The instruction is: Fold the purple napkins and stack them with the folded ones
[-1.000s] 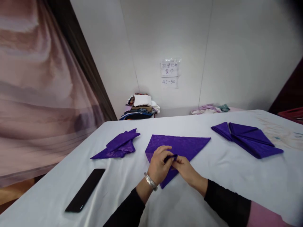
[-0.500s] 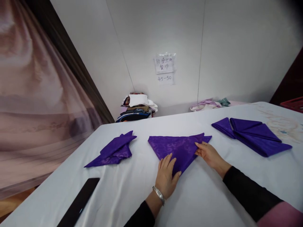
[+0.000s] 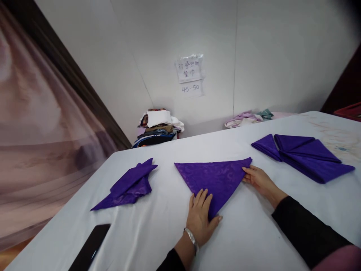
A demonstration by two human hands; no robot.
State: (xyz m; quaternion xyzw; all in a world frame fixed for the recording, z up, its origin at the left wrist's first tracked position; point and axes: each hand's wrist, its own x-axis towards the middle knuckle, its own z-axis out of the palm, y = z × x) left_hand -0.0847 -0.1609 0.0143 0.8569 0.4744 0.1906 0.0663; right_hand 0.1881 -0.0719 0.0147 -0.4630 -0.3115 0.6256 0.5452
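Note:
A purple napkin (image 3: 213, 175), folded into a triangle, lies on the white tablecloth (image 3: 158, 233) with its long edge away from me. My left hand (image 3: 200, 218), a silver bracelet on its wrist, rests flat with fingers spread on the napkin's near left edge by the lower point. My right hand (image 3: 259, 181) pinches the napkin's right edge just below its right corner, thumb on top and the other fingers partly hidden underneath. To the left lies a folded purple napkin with pointed tips (image 3: 128, 184). On the right are several folded purple napkins (image 3: 307, 160).
A black phone-like slab (image 3: 91, 246) lies at the near left. Behind the table's far edge sit a pile of folded clothes (image 3: 158, 126) and some crumpled cloths (image 3: 245, 118). A paper sign (image 3: 190, 75) hangs on the wall. A pink curtain (image 3: 42, 143) hangs at left.
My right hand has drawn the napkin's upper right corner outward to the right, so the two offset tips now meet. My left hand stays on the lower point. The view has shifted slightly.

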